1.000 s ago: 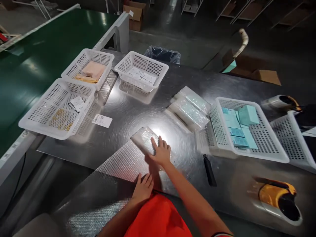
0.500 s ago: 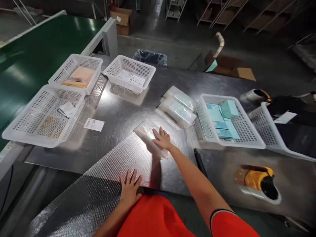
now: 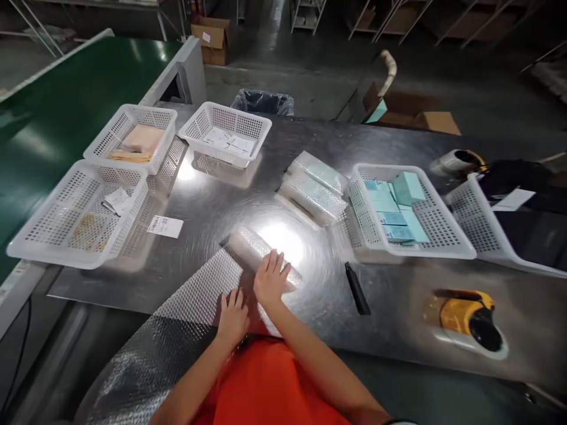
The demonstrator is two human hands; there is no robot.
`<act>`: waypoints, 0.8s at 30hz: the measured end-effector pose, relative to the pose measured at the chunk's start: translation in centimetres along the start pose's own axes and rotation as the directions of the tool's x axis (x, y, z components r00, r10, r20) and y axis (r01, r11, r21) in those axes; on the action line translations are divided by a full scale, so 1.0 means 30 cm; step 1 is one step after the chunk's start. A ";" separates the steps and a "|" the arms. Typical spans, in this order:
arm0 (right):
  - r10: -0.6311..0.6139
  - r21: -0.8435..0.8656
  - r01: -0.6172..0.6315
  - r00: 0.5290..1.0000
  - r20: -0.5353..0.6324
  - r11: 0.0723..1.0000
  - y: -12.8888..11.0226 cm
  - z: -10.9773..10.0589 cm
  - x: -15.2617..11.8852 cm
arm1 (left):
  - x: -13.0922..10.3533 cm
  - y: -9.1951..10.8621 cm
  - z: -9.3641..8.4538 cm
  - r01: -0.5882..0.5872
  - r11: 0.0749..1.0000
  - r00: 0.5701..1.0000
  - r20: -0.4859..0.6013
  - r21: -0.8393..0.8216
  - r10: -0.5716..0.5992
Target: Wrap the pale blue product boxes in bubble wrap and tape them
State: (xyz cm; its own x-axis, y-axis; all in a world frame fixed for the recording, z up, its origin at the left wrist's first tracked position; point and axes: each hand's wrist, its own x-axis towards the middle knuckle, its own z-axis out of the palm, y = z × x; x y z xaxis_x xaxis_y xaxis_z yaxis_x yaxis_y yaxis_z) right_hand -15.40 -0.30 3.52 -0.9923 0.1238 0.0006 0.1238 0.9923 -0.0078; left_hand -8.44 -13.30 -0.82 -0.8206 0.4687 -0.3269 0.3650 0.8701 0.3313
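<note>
A long sheet of clear bubble wrap point(image 3: 190, 301) runs from the lower left onto the metal table point(image 3: 208, 206). Its far end forms a rolled bundle point(image 3: 250, 248); what is inside cannot be made out. My right hand point(image 3: 270, 277) rests on the near right part of this roll, fingers a little apart and not wrapped round it. My left hand point(image 3: 233, 319) lies on the flat sheet near the table's front edge, its fingers spread. Beyond the roll are wrapped bundles point(image 3: 314, 189), with pale green showing through. A black cutter-like tool point(image 3: 357, 289) lies to the right.
White baskets stand at the left point(image 3: 33, 236), back left point(image 3: 166, 139), back middle point(image 3: 261, 133) and right point(image 3: 465, 251), the last with mint-green boxes point(image 3: 408, 188). A label point(image 3: 165, 226) lies left; a yellow tape dispenser point(image 3: 460, 316) sits at the right.
The bubble wrap end has become a thicker roll, with less flat sheet on the table. My right hand has moved left and nearer to me; my left hand has shifted slightly.
</note>
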 end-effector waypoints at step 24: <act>-0.326 0.246 0.269 0.917 0.231 0.931 -0.019 0.027 -0.088 | -0.018 0.022 0.012 0.021 1.000 0.998 0.059 -0.006 -0.020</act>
State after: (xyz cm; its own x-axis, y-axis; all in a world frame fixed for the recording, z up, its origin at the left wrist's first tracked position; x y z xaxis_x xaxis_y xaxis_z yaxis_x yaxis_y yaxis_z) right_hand -12.85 -1.19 2.71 -0.9503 -0.2116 -0.2283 -0.1521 0.9555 -0.2526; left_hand -7.61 -12.92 -0.75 -0.8004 0.4592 -0.3853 0.3452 0.8786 0.3300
